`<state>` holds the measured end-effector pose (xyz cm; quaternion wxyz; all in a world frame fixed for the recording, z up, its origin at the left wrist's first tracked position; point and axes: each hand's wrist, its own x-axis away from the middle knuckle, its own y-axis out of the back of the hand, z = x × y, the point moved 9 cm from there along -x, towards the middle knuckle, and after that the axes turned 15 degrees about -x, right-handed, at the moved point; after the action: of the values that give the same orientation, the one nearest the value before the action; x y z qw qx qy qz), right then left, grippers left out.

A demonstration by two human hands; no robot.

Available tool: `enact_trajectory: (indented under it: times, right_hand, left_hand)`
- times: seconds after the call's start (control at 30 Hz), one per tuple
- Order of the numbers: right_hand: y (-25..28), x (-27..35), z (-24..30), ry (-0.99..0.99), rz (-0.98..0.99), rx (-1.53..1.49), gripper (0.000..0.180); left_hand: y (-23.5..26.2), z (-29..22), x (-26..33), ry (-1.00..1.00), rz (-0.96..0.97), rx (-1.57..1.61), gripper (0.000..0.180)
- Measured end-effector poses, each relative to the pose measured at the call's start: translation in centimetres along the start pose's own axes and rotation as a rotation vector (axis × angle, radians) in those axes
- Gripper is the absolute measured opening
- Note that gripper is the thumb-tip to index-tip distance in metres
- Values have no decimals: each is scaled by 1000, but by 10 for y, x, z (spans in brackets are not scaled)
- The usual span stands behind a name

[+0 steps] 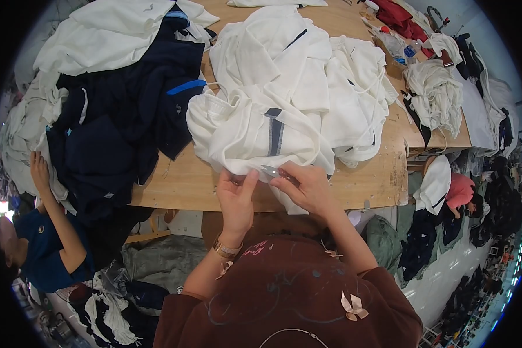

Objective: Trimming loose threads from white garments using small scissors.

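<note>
white garment [255, 133] with a navy stripe down it, all crumpled up at the near edge of the wooden table [180, 182], hem pinched at the front, and small metal thread snips [271, 170] lying right against that hem

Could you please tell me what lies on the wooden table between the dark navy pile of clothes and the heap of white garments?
In the head view, the navy pile and white heap touch above; lower, bare wooden table separates them.

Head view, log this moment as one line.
left hand: pinching white garment edge | right hand: holding thread snips | wooden table
</note>
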<state>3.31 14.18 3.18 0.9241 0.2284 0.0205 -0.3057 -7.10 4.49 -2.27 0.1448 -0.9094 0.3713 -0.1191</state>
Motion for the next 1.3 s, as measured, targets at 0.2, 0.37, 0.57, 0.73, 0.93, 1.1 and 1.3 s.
enact_trajectory:
  times: [0.2, 0.37, 0.57, 0.73, 0.93, 1.1, 1.3]
  right_hand:
    - [0, -1, 0, -4, -4, -1, 29]
    - [0, -2, 1, 4, -8, -5, 29]
    - [-1, -4, 3, 44, -16, -13, 28]
    - [1, -4, 1, 29, -28, 9, 27]
    - [1, -1, -1, 18, -33, -20, 27]
    - [1, -2, 2, 39, -19, 7, 27]
    - [0, -2, 3, 39, -18, 15, 27]
  left_hand:
    - [0, -2, 0, -11, 1, -34, 37]
    - [0, -1, 0, -2, -1, -32, 35]
    - [2, 1, 1, 0, -4, -44, 34]
    - [1, -1, 1, -5, -11, -38, 34]
    - [3, 0, 0, -10, -29, -20, 35]
    - [3, 0, 1, -16, -17, -34, 35]
    - [3, 0, 1, -15, -29, -53, 36]
